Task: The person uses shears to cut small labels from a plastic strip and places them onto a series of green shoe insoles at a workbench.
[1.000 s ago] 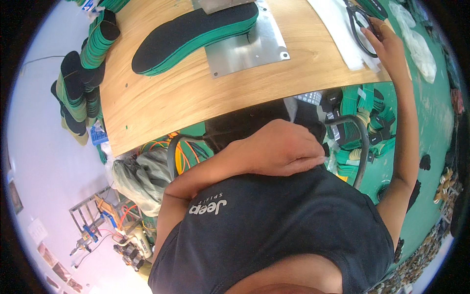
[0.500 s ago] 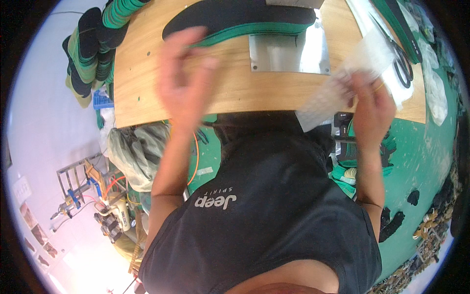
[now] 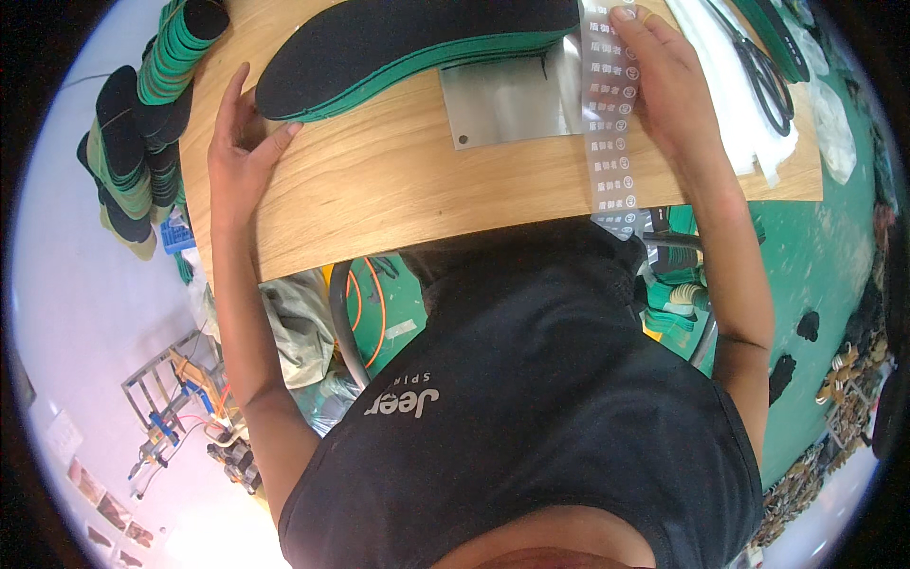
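Observation:
A stack of black-topped insoles with green layered edges [image 3: 417,57] lies across the wooden table in front of me. At its left end, my left hand [image 3: 242,156] is open, thumb and fingers spread around the tip, the thumb at the lower edge. My right hand [image 3: 668,90] pinches a translucent strip of printed labels [image 3: 609,142] near its upper part. The strip hangs down past the table's near edge, beside the right end of the stack. A shiny metal plate [image 3: 502,109] sits partly beneath the insoles.
Black-handled scissors [image 3: 773,95] rest on white sheets [image 3: 725,104] at the right, near another black and green insole [image 3: 773,38]. Bundled insoles [image 3: 123,142] stand beyond the table's left edge. A machine frame [image 3: 166,403] is at lower left.
My left hand has come left to the insoles' tip. My right hand has moved up and left, and the label strip, tilted and blurred before, now hangs nearly straight. The view has shifted slightly.

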`<state>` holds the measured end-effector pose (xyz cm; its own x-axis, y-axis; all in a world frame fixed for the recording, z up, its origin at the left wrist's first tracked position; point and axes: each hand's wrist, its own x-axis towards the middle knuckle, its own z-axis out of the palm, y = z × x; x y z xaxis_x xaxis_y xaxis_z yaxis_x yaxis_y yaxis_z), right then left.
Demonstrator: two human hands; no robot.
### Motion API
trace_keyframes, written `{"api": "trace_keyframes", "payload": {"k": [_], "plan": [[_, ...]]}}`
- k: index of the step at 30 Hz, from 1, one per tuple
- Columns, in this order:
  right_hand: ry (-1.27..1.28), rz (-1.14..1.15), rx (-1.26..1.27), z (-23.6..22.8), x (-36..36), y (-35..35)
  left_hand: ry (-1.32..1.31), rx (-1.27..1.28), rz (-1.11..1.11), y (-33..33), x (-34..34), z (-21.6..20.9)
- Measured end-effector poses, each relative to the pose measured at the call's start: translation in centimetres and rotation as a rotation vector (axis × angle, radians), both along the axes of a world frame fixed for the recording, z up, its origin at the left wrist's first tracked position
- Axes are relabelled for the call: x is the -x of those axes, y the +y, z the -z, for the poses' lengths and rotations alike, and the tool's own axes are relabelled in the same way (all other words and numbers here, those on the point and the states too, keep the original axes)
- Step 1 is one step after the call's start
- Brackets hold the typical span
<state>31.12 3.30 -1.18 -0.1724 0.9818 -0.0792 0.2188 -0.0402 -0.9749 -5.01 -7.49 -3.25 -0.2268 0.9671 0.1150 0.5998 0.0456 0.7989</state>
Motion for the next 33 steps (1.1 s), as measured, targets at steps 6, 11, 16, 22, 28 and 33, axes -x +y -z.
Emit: {"api": "trace_keyframes", "payload": {"k": [6, 11, 16, 22, 28, 33], "plan": [[0.275, -0.032, 0.119, 2.9, -1.2, 1.1, 0.100, -0.078, 0.016, 0.7, 0.3, 0.2], [0.218, -0.041, 0.124, 1.8, -0.9, 0.0, 0.054, 0.000, -0.031, 0.3, -0.1, -0.4], [0.268, 0.129, 0.041, 0.9, -1.4, -1.8, 0.210, -0.302, -0.103, -2.2, -1.7, -2.2], [0.177, -0.374, -0.138, -1.4, 0.4, -8.0, -0.453, -0.184, 0.446, -2.5, -10.3, -3.1], [0.233, -0.523, -0.215, -1.4, 1.3, -8.4, -0.596, -0.107, 0.351, -1.3, -14.5, -4.9], [0.242, -0.480, -0.156, -2.2, 2.2, -7.4, -0.520, -0.034, 0.366, -1.0, -14.8, -5.3]]}}
